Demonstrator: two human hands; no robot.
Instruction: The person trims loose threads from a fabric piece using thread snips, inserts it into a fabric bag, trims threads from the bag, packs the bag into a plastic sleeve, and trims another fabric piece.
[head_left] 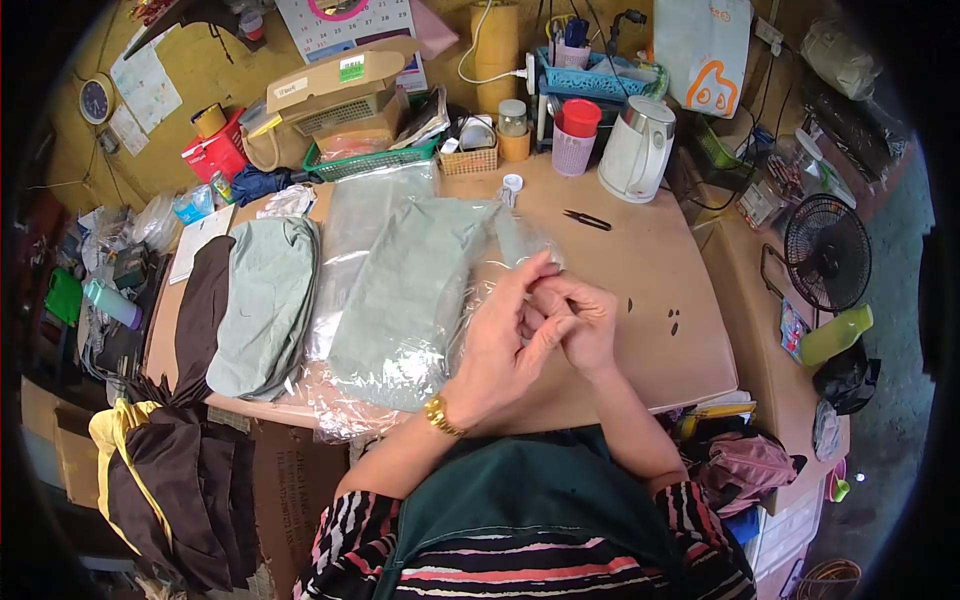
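Note:
My left hand (505,335) and my right hand (582,318) meet above the table, fingers bent and pressed against each other. Whatever is between them is hidden or too small to make out. Just left of them lies a clear plastic bag (535,240) with a folded grey-green cloth (410,290) inside. Flat clear plastic bags (350,235) lie partly under it. Farther left rests another folded grey-green cloth (265,310), beside a dark brown cloth (203,305). Black thread snips (588,219) lie beyond my right hand.
A white kettle (637,150), a pink cup (572,150) and a green basket (370,165) stand along the table's back. Small dark pieces (674,322) lie to the right. A black fan (827,252) stands far right. Brown cloths (190,500) hang at lower left.

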